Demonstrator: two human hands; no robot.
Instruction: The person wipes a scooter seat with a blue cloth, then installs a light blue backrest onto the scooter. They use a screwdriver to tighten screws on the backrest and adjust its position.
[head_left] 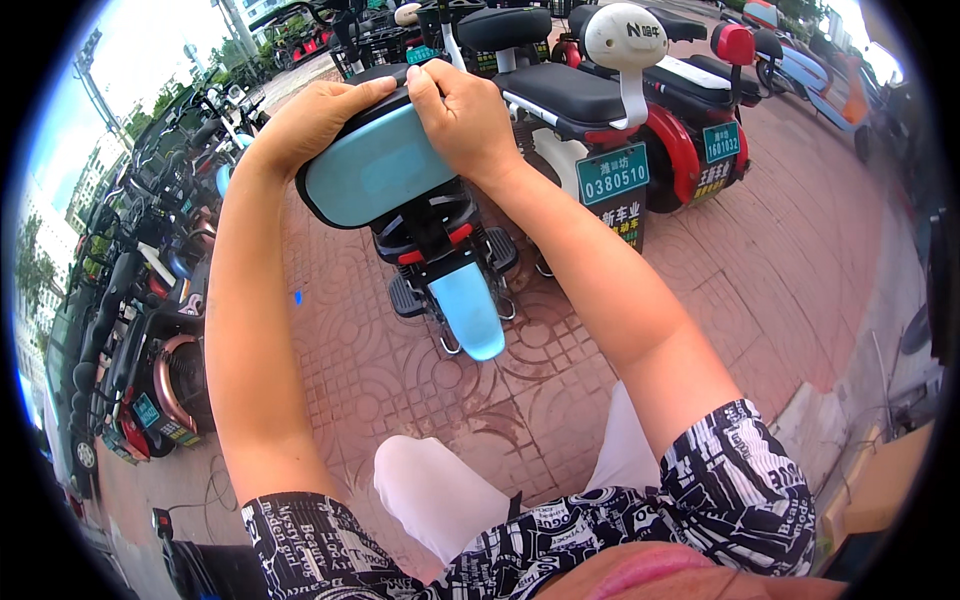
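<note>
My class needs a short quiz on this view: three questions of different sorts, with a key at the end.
1. True or false: the left hand and right hand both touch the upper edge of the blue backrest.
2. What colour is the mudguard below it? A) red B) light blue C) white
3. Fill in: in the picture, the white backrest is to the ___ of the blue one.

Key: 1 true; 2 B; 3 right.

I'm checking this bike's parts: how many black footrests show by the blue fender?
2: the left footrest and the right footrest, one on each side of the blue fender. Any others may be hidden under the blue pad.
</note>
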